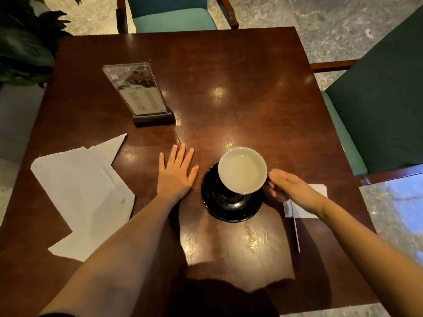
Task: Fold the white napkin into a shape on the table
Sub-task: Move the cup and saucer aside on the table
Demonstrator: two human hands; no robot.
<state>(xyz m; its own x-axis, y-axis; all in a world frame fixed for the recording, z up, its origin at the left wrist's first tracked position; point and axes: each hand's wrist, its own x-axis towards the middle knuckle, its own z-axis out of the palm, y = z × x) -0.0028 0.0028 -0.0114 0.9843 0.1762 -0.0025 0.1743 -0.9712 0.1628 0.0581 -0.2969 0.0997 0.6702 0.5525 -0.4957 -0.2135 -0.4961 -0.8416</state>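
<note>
Dark wooden table point(251, 88) flanked by teal chairs point(174, 21), stone floor point(332, 30). White napkin point(84, 193), partly folded, laid near left edge. Left hand point(176, 172) laid flat, fingers straight. Cup point(242, 170) handle pinched by right hand point(290, 188) over black saucer point(229, 211).

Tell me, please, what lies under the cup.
A black saucer sits beneath the cup, which the right hand holds by its handle. The cup hides the saucer's far part.

We're up at head height, looking forward and steeply down on the table point(251, 88), wide-angle, edges bowing. The left hand point(176, 172) and right hand point(290, 187) lie close below us, cup point(242, 170) near mid-frame, chair point(174, 19) at the top. It's our single view.
</note>
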